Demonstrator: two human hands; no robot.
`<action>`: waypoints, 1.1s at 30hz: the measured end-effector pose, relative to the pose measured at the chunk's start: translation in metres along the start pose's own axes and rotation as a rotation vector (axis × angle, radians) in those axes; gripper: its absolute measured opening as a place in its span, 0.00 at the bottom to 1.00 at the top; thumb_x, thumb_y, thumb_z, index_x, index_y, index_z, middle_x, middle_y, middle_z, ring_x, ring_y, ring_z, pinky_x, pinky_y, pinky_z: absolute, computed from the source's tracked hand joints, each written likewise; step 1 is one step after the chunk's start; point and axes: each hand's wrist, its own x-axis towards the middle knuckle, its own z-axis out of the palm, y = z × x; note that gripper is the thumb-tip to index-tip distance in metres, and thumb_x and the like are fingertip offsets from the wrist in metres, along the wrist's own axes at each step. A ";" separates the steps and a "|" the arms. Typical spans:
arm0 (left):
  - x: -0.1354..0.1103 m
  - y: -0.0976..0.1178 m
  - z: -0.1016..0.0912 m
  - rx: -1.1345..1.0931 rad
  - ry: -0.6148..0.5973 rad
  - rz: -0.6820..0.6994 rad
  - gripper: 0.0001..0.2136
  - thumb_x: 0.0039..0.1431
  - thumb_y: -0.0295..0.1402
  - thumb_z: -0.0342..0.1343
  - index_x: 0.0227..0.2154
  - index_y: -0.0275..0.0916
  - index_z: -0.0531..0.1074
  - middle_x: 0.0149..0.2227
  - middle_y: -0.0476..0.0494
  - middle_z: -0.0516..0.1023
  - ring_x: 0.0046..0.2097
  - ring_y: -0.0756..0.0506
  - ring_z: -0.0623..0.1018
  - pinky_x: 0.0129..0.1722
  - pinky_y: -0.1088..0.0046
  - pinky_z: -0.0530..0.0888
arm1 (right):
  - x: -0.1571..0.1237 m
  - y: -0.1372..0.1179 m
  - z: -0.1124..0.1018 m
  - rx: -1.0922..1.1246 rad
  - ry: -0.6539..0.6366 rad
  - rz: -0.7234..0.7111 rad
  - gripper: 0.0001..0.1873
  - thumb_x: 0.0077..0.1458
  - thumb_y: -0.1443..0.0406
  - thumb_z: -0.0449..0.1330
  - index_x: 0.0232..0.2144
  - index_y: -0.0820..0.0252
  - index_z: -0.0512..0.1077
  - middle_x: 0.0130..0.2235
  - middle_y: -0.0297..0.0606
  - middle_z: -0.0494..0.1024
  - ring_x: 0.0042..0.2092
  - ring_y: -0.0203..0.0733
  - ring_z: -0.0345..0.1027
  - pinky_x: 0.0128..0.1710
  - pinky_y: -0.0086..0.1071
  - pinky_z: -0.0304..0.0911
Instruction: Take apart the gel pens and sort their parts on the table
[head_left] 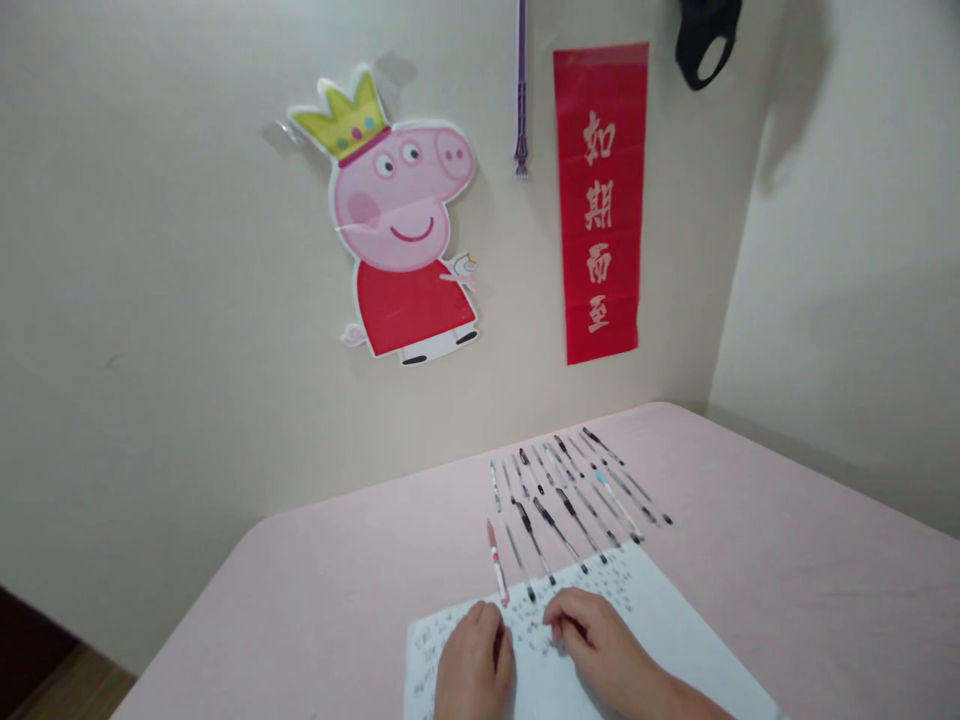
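Observation:
My left hand (474,665) rests curled in a loose fist on a white sheet of paper (660,630) covered in small scribbles. A dark gap shows between its thumb and fingers, but what it holds is hidden. A pink-and-white pen (496,560) lies just beyond its knuckles, near end close to the fingers. My right hand (600,640) lies beside it on the sheet. Its fingers bend down and pinch together at a small dark spot I cannot make out. Beyond the paper lies a row of several pens (577,490), mostly black and clear.
The pink table (787,520) fills the corner of the room, with walls behind and to the right. On the back wall hang a cartoon pig cut-out (397,220), a red banner with characters (601,200) and a purple stick (520,90). A black object (705,40) hangs at top right.

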 end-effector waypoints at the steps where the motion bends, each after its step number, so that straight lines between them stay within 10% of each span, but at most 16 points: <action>1: 0.001 -0.002 0.001 -0.008 0.007 0.004 0.08 0.59 0.28 0.43 0.29 0.40 0.66 0.33 0.44 0.73 0.37 0.46 0.72 0.37 0.72 0.64 | 0.000 0.000 0.000 0.002 0.003 0.005 0.14 0.43 0.73 0.49 0.27 0.60 0.74 0.26 0.35 0.74 0.31 0.39 0.66 0.35 0.30 0.59; 33: 0.005 -0.018 0.005 -0.135 0.023 0.025 0.07 0.57 0.33 0.44 0.25 0.42 0.63 0.28 0.47 0.72 0.33 0.46 0.72 0.34 0.73 0.65 | 0.003 0.009 0.003 0.074 0.107 0.043 0.14 0.46 0.72 0.48 0.28 0.60 0.73 0.28 0.36 0.75 0.33 0.40 0.69 0.36 0.31 0.61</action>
